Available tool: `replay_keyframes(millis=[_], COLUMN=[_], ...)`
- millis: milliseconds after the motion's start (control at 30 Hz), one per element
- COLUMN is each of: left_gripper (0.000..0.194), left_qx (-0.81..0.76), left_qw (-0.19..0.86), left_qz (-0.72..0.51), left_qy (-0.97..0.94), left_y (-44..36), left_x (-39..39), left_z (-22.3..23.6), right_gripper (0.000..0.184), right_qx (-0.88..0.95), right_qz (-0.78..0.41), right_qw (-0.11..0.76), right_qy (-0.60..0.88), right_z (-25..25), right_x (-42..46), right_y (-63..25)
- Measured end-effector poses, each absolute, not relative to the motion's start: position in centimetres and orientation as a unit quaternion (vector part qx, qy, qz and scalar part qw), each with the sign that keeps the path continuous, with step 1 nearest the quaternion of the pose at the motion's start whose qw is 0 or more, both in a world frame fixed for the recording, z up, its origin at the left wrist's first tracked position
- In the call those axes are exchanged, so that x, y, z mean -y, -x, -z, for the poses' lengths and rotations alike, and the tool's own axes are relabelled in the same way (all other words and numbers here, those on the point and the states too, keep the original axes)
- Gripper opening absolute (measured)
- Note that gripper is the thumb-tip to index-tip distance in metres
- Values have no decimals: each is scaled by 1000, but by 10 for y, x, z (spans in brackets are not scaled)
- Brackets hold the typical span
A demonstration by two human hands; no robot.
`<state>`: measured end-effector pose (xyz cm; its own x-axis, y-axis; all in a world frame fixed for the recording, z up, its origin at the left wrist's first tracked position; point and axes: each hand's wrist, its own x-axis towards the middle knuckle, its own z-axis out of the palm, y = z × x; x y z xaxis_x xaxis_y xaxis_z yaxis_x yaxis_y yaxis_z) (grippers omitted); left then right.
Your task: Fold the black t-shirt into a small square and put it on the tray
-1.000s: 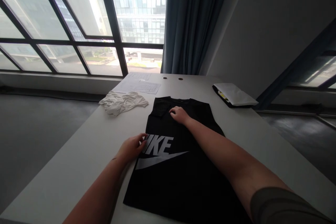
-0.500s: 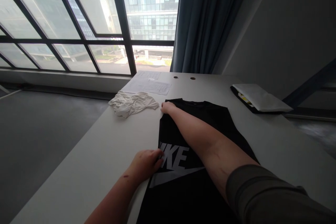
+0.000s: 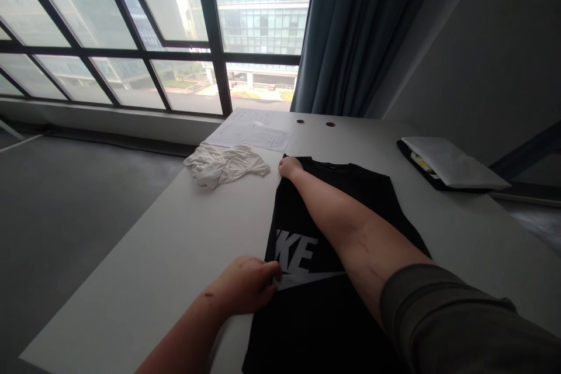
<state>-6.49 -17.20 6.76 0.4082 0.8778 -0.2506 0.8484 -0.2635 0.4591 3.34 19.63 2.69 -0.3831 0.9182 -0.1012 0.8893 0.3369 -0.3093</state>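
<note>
A black T-shirt (image 3: 368,193) with large white lettering lies flat on the white table (image 3: 175,228), its left side folded inward so part of the lettering is covered. My left hand (image 3: 249,289) rests at the shirt's left edge beside the lettering, fingers curled and pinching the fabric. My right arm reaches across the shirt. My right hand (image 3: 290,167) sits at the far left corner by the collar, fingers closed on the cloth there.
A crumpled white garment (image 3: 225,163) lies just left of my right hand, with paper sheets (image 3: 258,134) behind it. A black folder with a white packet (image 3: 447,160) lies at the right. Two cable holes (image 3: 315,123), a blue curtain (image 3: 350,29) and windows stand beyond the table.
My right hand slid from the middle of the shirt's chest to its far left corner. My left hand stayed at the left edge, and more of the lettering is now covered.
</note>
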Motion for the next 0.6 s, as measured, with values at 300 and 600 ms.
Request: replay_keyframes(millis=[300, 600], left_gripper=[22, 27], left_qx=[-621, -601], left_qw=[277, 296], left_qz=[-7, -73], left_qy=[-733, -739], left_y=[70, 46], left_x=[201, 224], left_z=[-75, -106], right_gripper=[26, 27], right_qx=[798, 742], right_qz=[-164, -196], right_qw=[127, 198], right_qy=[566, 609], right_z=[-39, -55], right_x=[-200, -201], right_y=[-56, -93])
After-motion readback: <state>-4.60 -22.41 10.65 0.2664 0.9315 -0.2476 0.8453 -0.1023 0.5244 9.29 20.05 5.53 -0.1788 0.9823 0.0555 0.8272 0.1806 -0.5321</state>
